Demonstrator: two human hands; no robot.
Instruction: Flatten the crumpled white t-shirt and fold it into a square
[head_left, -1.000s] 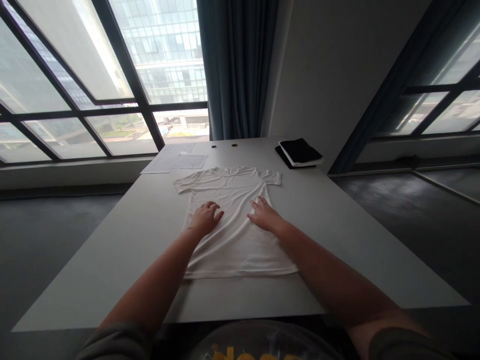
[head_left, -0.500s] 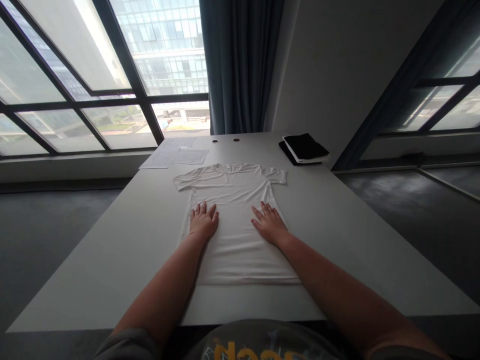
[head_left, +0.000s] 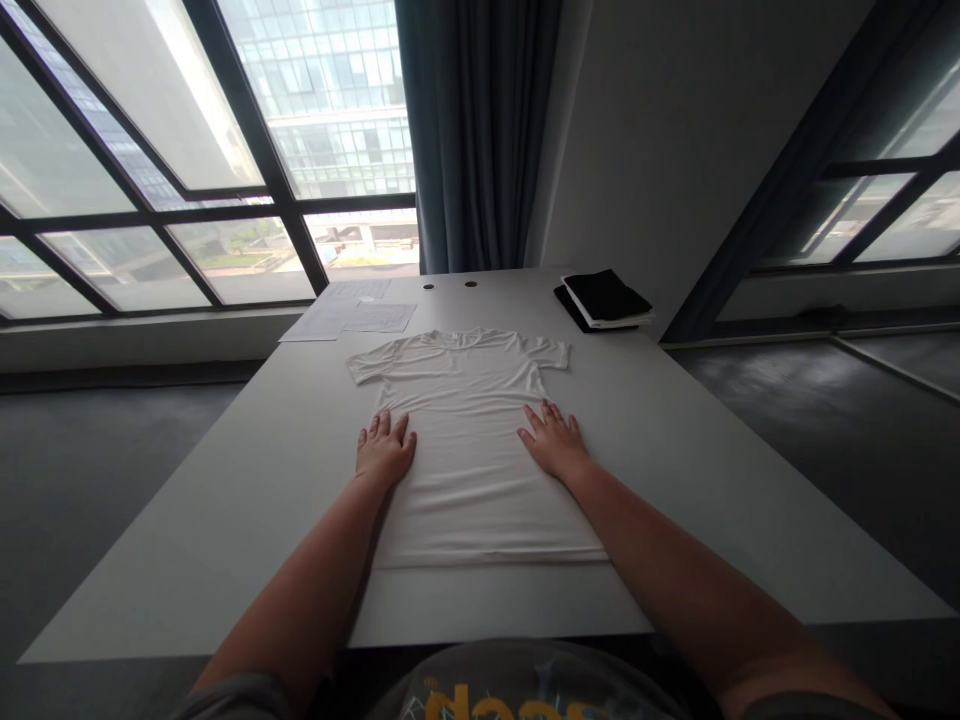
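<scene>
A white T-shirt [head_left: 469,490] lies spread on the white table [head_left: 247,520], its collar toward the far end and its hem toward me. My left hand [head_left: 385,447] rests flat on the shirt's left side edge, below the sleeve, fingers spread. On the opposite side edge lies my right hand [head_left: 555,440], also flat with fingers apart. Neither hand grips the cloth. Light creases run across the shirt's body, and its short sleeves stick out to both sides.
Printed papers [head_left: 337,312] lie at the table's far left. A stack with a black cover [head_left: 606,297] sits at the far right. Two round holes are set in the tabletop near the back. A blue curtain [head_left: 480,140] and windows stand behind.
Both hands have slid outward across the shirt, the left one to the left and the right one to the right, reaching its side edges. The lower body of the shirt looks spread wider.
</scene>
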